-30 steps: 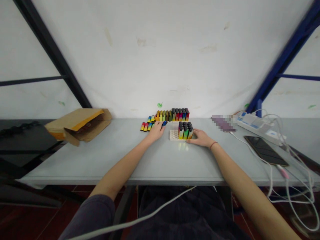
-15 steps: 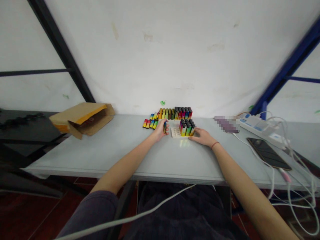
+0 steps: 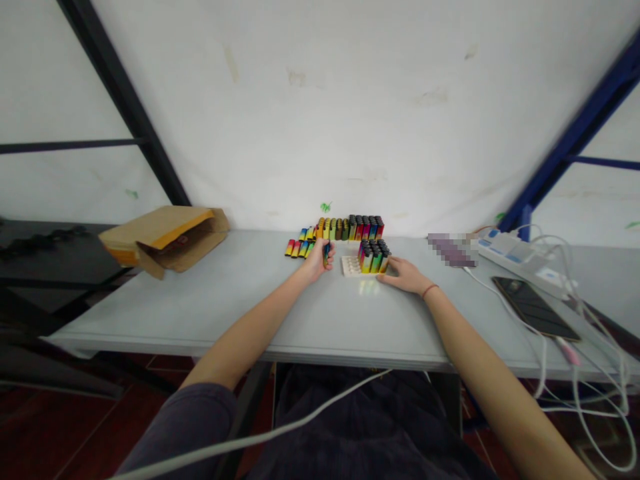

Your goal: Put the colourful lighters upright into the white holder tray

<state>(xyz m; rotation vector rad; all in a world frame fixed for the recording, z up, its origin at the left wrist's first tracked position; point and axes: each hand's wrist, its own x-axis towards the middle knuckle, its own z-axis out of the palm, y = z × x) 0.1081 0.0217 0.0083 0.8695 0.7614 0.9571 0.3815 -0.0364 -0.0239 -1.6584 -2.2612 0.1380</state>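
My left hand [image 3: 316,263] is closed around a dark blue and yellow lighter [image 3: 327,255], part of it hidden by the fingers. To its right sits a white holder tray [image 3: 351,266] with round sockets. Several multicoloured lighters [image 3: 371,261] with black tops stand upright in the tray's right part, while sockets at its left show bare. My right hand [image 3: 406,275] grips the tray's right end, thumb at the front edge and fingers beside the lighters. Loose colourful pieces [image 3: 296,249] that look like lighter sleeves or bodies lie just beyond my left hand.
Behind the tray, two groups stand against the wall: yellow-green lighters [image 3: 332,229] and black-topped ones [image 3: 367,227]. An opened brown package [image 3: 165,233] lies at the left. A dark phone [image 3: 535,308], power strip [image 3: 525,260] and white cables occupy the right side.
My left hand has shifted slightly left and down with the lighter, its fingers curled tighter. My right hand and the tray stay in place.
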